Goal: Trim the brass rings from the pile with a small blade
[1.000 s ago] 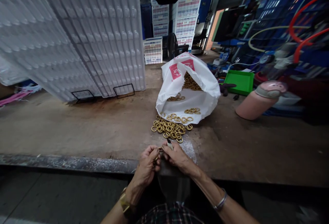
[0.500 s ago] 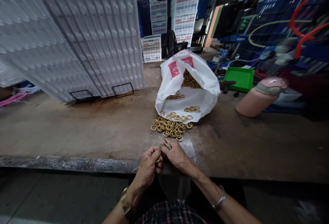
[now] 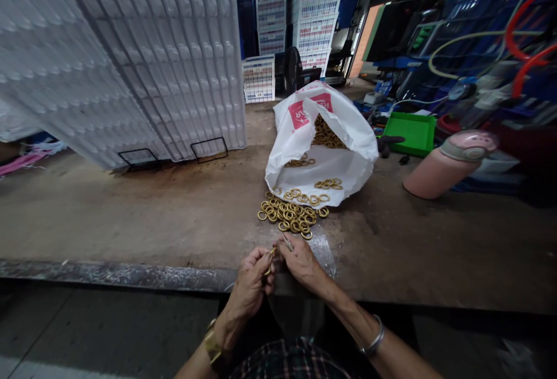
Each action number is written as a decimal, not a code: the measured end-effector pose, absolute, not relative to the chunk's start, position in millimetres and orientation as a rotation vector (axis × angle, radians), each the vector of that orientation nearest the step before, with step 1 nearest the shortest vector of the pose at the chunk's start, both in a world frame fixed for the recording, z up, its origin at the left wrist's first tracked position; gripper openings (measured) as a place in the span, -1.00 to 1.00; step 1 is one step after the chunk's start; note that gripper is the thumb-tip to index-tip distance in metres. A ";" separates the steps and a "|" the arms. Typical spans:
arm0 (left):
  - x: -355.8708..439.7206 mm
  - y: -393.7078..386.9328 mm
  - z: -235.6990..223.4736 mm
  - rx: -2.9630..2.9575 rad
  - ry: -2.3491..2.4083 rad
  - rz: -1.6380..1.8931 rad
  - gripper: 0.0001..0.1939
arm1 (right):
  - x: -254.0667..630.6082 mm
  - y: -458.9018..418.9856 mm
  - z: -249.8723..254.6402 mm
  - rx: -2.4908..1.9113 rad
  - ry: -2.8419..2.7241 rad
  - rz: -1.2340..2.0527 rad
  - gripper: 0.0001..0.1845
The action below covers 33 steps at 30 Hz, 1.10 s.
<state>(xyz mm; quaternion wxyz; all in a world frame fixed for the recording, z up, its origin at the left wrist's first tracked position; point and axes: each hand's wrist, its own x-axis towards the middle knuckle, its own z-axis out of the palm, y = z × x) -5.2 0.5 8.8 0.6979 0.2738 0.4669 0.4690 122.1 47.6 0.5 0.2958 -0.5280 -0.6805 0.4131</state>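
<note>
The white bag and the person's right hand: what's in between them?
In the head view, a pile of gold rings lies on the table between the white bag and the right hand.

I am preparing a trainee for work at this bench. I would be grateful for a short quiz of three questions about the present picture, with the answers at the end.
1. Multiple choice: what does the left hand hold?
A) a green tray
B) a gold-coloured ring
C) a white crate

2. True or false: the pink bottle is to the right of the white bag.

3. Fill the gap: the small pointed tool is in the ____ hand.

Key:
1. B
2. True
3. Right; the tool sits in the right hand.
</note>
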 end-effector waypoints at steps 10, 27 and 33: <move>-6.5 0.3 3.6 0.729 1.139 1.082 -0.65 | 124.8 34.9 6.3 -1.498 -2.451 0.655 -0.68; -8.8 -19.6 23.4 0.819 1.062 0.981 -0.74 | 119.7 52.4 14.1 -1.774 -2.490 0.537 -0.73; -10.7 -19.4 26.1 0.409 0.832 1.028 -0.76 | 117.2 75.7 15.4 -1.821 -2.367 0.373 -0.73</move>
